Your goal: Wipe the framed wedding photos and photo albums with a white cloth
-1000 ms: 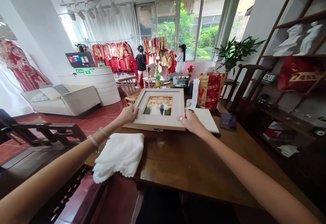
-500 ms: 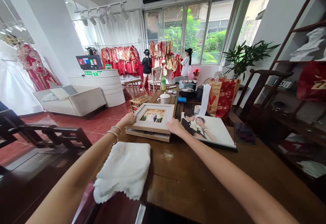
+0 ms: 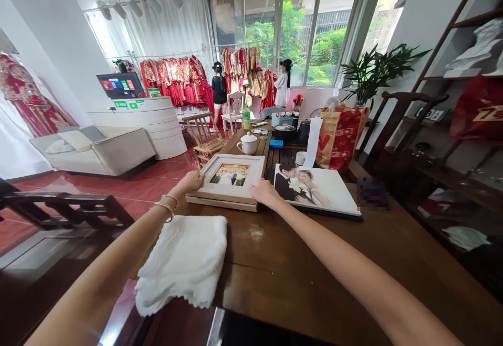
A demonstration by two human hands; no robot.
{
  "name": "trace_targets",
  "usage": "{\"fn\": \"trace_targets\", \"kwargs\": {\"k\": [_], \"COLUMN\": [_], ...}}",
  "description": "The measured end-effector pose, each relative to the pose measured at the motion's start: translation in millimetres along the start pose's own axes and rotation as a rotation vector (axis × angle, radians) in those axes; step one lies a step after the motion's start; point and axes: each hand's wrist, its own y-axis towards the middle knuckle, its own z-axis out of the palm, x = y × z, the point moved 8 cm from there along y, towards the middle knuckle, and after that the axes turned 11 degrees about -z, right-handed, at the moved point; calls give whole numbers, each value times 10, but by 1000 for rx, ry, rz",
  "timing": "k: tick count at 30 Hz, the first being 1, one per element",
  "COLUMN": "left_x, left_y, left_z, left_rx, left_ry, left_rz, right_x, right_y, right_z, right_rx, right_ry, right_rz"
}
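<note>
A pale picture frame (image 3: 207,186) with a small photo of a couple rests flat on top of another light wooden frame (image 3: 228,204) on the dark table. My left hand (image 3: 190,182) grips the upper frame's left edge, with bangles at the wrist. Closed on its right edge is my right hand (image 3: 264,191). A folded white towel (image 3: 184,262) lies nearer, at the table's front edge. Just right of my right hand is a large photo panel (image 3: 334,191) of a couple, lying flat. The undersides of both frames are hidden.
Behind the frames stands a white lidded cup (image 3: 248,143). A green bottle (image 3: 246,118), a blue box (image 3: 276,143) and a red paper bag (image 3: 340,139) are farther back. Two people (image 3: 219,89) stand by racks of red garments (image 3: 175,84). A bamboo chair (image 3: 208,141) is at left.
The upper frame has come down onto the lower one, closing the gap between them. Both hands still hold it. The view has tilted down and shifted slightly.
</note>
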Motion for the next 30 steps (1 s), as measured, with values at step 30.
{"fn": "trace_targets", "kwargs": {"k": [30], "left_x": [-2525], "left_y": [-1604], "left_z": [-226], "left_rx": [11], "left_ry": [-273], "left_rz": [543], "right_x": [-2835], "right_y": [-1582], "right_z": [-1302], "right_rx": [-789], "right_ry": [162], "right_rz": [203]}}
